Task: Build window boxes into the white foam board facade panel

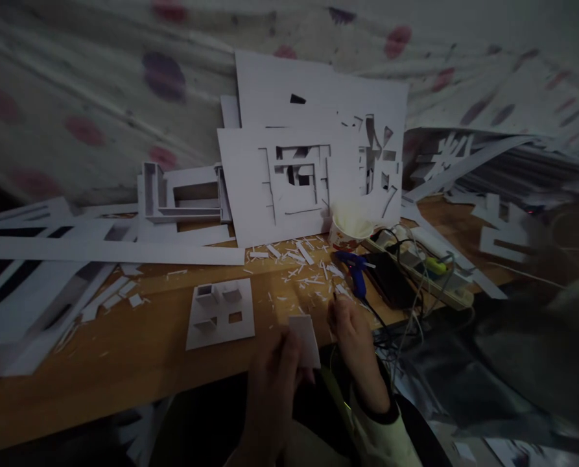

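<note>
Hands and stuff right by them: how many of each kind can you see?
Hands: 2 (left hand, right hand)
White card in the left hand: 1 (card)
Blue glue gun: 1 (glue gun)
Paper cup: 1 (cup)
White base with little boxes: 1 (base)
Total: 6

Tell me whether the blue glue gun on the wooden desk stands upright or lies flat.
Lying flat: the blue glue gun rests on its side on the wooden desk, among white paper scraps.
</note>
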{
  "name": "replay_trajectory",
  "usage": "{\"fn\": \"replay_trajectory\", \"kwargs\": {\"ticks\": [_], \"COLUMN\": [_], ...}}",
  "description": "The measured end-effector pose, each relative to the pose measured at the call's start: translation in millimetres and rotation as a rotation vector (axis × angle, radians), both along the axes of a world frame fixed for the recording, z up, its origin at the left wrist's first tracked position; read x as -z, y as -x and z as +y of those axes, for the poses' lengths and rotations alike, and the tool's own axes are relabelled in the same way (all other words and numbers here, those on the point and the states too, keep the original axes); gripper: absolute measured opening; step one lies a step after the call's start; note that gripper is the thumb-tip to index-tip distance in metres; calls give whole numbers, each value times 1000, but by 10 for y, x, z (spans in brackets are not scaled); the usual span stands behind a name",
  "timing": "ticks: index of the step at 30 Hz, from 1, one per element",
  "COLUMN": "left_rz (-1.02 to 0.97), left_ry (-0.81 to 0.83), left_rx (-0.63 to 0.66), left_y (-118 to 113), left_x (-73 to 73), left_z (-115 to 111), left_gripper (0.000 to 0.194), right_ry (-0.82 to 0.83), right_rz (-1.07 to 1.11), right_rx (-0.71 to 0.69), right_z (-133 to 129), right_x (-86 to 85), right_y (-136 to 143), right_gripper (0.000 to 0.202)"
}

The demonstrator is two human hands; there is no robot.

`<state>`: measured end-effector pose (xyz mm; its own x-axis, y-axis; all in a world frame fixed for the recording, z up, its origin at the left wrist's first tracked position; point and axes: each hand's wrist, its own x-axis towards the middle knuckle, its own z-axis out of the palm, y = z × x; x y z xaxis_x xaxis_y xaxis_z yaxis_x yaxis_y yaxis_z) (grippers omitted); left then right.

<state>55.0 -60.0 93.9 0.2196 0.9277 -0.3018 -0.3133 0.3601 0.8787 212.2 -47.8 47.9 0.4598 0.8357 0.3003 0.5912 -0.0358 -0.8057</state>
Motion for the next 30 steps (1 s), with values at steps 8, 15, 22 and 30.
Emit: {"fn": "replay_trajectory", "kwargs": {"ticks": [8,15,22,30], "left_rz": [388,358,733,974], "left_ry": [-275,-260,-605,-861], "left_rx": [-416,-519,-484,-26], "left_y": [690,1020,1405,1732], "left_x": [69,224,107,320], "left_z": [547,696,981,1229], "left_gripper": [29,36,28,18], "right_ry": [166,213,-62,-200], "right_rz": [-150,-457,-502,-420], "right_rx": [-46,-93,-17,-544], "right_z": [140,388,310,186], "right_x": [176,433,459,563], "right_y": [-48,-79,102,980], "right_gripper": [42,29,22,35]}}
